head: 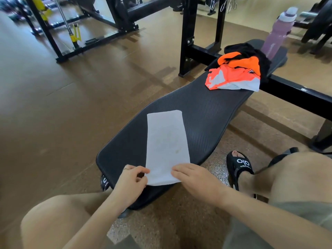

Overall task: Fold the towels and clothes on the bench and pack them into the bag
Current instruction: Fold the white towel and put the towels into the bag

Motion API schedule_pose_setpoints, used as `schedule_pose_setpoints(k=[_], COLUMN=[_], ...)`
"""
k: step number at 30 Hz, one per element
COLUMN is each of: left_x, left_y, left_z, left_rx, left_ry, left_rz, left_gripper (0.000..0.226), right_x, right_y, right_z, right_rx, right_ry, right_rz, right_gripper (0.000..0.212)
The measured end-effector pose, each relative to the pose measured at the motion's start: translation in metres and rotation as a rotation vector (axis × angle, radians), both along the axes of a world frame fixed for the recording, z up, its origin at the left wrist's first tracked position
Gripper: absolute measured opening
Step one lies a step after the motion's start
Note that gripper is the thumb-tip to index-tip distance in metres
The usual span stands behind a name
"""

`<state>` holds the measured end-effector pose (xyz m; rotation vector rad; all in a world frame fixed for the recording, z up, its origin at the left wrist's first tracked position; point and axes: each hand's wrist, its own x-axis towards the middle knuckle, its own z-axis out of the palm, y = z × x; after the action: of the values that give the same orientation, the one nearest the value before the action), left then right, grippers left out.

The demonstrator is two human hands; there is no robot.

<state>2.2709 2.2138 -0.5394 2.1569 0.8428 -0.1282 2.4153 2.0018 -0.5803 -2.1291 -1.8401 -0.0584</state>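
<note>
Your left hand (132, 178) pinches the near left corner of the white towel (167, 146); your right hand (194, 178) grips its near right edge. Towel lies folded lengthwise on the black bench (206, 112). Farther along: orange and black clothes (237, 71), then purple bottle (278, 31).

Head-worn view, facing forward and down, close over bench (206, 114)

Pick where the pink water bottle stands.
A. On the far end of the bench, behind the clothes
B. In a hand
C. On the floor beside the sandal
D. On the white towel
A: the pink water bottle stands upright on the bench beyond the orange and black clothes.
</note>
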Motion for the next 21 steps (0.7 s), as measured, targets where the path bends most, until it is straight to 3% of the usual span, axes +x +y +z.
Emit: schedule_pose_setpoints(k=[6, 8, 10, 12, 16, 21], left_x=[0.002, 0.003, 0.007, 0.014, 0.031, 0.051], left_y=[0.003, 0.008, 0.013, 0.017, 0.025, 0.028], left_z=[0.002, 0.001, 0.001, 0.000, 0.002, 0.001], left_rx=[0.272, 0.331, 0.381, 0.378, 0.209, 0.047], left_ry=[0.063, 0.040, -0.056, -0.127, -0.100, -0.085], left_rz=[-0.404, -0.474, -0.490, -0.511, -0.390, -0.213], left_gripper=[0.028, 0.019, 0.006, 0.009, 0.032, 0.041], right_x=[0.010, 0.012, 0.017, 0.024, 0.035, 0.041], right_y=[-0.004, 0.000, 0.006, 0.011, 0.019, 0.039], right_z=[0.008, 0.014, 0.019, 0.020, 0.014, 0.010], right_rx=[0.067, 0.035, 0.016, 0.014, 0.010, -0.039], right_ry=[0.212, 0.345, 0.488, 0.568, 0.484, 0.497], right_rz=[-0.167, -0.222, -0.295, -0.425, -0.628, -0.765], right_gripper=[0.022, 0.014, 0.008, 0.012, 0.023, 0.032])
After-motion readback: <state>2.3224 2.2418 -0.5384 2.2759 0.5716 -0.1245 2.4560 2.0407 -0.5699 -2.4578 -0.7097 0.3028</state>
